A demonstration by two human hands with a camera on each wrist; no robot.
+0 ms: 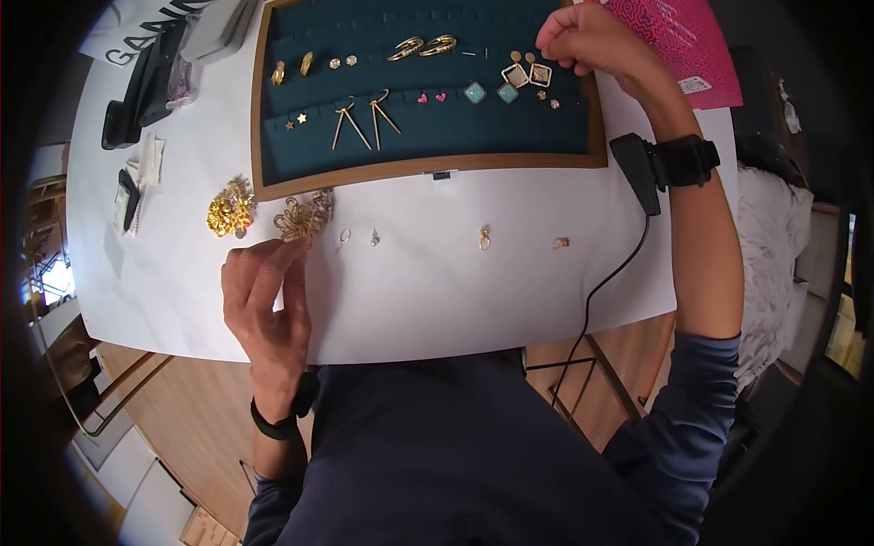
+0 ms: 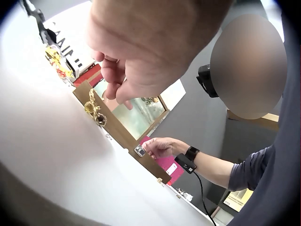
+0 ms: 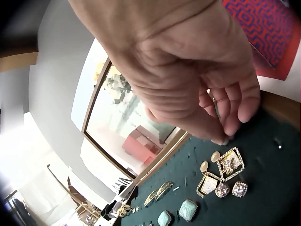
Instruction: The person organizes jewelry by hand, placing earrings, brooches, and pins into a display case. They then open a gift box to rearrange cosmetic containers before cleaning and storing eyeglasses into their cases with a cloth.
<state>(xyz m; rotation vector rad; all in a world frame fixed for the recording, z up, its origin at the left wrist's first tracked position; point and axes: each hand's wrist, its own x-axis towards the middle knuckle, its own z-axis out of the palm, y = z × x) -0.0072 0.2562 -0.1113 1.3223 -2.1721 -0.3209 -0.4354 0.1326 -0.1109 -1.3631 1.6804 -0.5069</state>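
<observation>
At the upper right of the dark green jewelry tray [image 1: 428, 146], my right hand [image 1: 596, 38] has its thumb and forefinger pinched together over the lining. A tiny pale piece [image 3: 225, 141] shows at those fingertips in the right wrist view; I cannot tell its kind. Square-framed drop earrings [image 3: 230, 164] and round sparkly studs [image 3: 239, 189] sit right below. A small white dot [image 3: 280, 147] stands out on the lining nearby. My left hand [image 1: 266, 296] has loosely bent fingers, tips overlapping the edge of a gold flower-shaped ornament [image 1: 296, 218] in the head view.
Several earring pairs line the tray, among them turquoise earrings [image 1: 474, 92] and long bar earrings [image 1: 350, 126]. Another gold ornament [image 1: 221, 217] lies left of the flower one. Silver earrings [image 1: 343, 238] and gold earrings [image 1: 484, 238] lie before the wooden frame [image 1: 510, 165]. A pink patterned bag [image 1: 683, 45] is behind.
</observation>
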